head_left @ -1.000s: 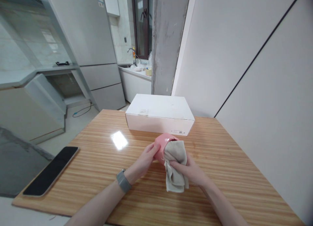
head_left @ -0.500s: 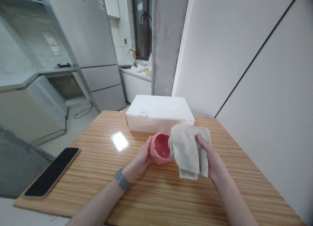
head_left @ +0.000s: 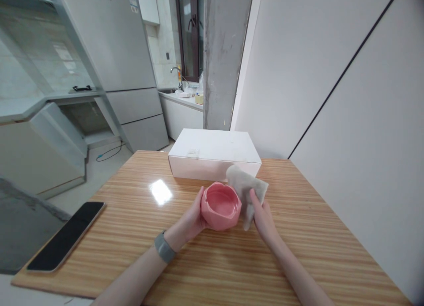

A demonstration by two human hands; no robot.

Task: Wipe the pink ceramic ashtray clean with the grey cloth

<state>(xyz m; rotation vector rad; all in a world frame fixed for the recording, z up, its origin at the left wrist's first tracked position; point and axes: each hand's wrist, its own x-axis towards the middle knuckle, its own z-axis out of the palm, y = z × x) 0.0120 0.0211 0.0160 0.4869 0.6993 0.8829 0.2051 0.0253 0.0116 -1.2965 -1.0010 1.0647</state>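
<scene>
A pink faceted bowl-shaped dish (head_left: 221, 205) is held just above the wooden table (head_left: 215, 262), its hollow facing up. My left hand (head_left: 192, 217) grips its left side; a grey watch band sits on that wrist. My right hand (head_left: 261, 215) presses a beige cloth (head_left: 245, 187) against the dish's right side, fingers closed on the cloth. The cloth sticks up behind the dish and partly hangs beside it.
A white closed box (head_left: 213, 153) lies on the table just behind the dish. A black phone (head_left: 66, 237) rests near the table's left edge. A white wall runs along the right. A fridge, counters and a sink stand beyond the table.
The cloth came out of the dish, swung up to the right, then dropped against the dish's right side. The dish turned from lying on its side to hollow up.
</scene>
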